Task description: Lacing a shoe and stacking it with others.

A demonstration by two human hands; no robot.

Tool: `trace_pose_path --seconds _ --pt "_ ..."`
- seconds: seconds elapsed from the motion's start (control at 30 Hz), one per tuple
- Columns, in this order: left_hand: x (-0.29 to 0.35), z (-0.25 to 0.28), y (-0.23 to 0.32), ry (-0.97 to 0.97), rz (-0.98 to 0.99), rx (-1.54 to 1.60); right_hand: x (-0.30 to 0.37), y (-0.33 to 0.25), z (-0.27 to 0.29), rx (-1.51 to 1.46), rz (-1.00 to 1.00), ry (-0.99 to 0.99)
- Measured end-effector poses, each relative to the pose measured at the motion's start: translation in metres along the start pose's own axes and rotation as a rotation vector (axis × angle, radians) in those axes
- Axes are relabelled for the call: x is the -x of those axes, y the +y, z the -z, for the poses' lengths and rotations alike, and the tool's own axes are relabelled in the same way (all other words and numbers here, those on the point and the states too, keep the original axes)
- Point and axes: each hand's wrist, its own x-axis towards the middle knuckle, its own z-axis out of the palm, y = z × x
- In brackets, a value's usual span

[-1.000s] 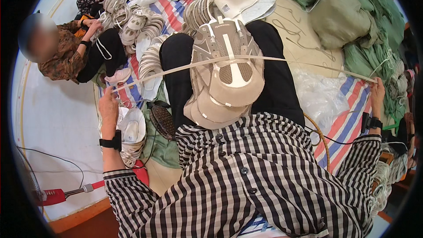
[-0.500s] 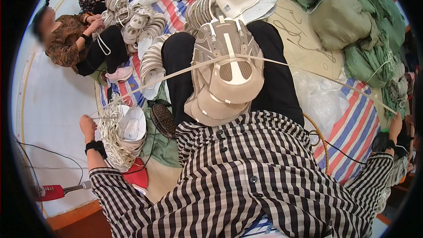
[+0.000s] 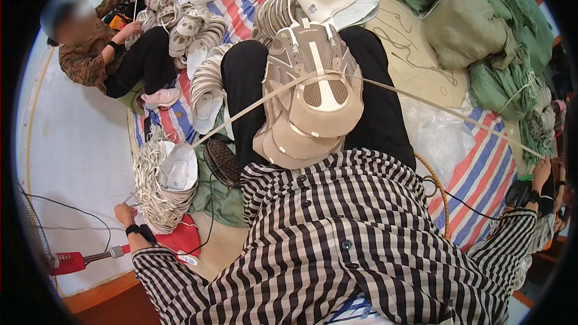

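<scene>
Pinching one end of long, flat beige lace in right hand, far out at right. Apparently gripping other end in left hand, low at left, though hard to trace past bundle of thin off-white cords. Spreading hands wide, stretching lace across brown-and-beige mesh shoe upper, topmost in stack, set in lap between black trouser legs.

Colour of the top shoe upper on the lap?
Shoe upper: mostly beige, white centre strip; best in the head view.
</scene>
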Motion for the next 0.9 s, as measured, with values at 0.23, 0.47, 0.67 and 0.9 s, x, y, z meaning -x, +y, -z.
trace_pose_path --seconds 0.23,0.47,0.67,0.9 --pt "0.005 -0.018 -0.002 0.125 0.083 -0.095 0.076 0.05 0.043 -0.262 -0.479 -0.067" --pt "0.071 0.036 -0.084 0.022 -0.873 -1.157 0.065 0.028 0.031 -0.386 -0.504 -0.008" --pt "0.111 0.037 -0.082 0.152 0.277 -0.307 0.065 0.036 0.02 -0.545 -0.62 0.029" --pt "0.03 -0.006 -0.046 0.142 -0.605 -1.035 0.096 0.048 0.029 -0.948 -0.778 0.049"
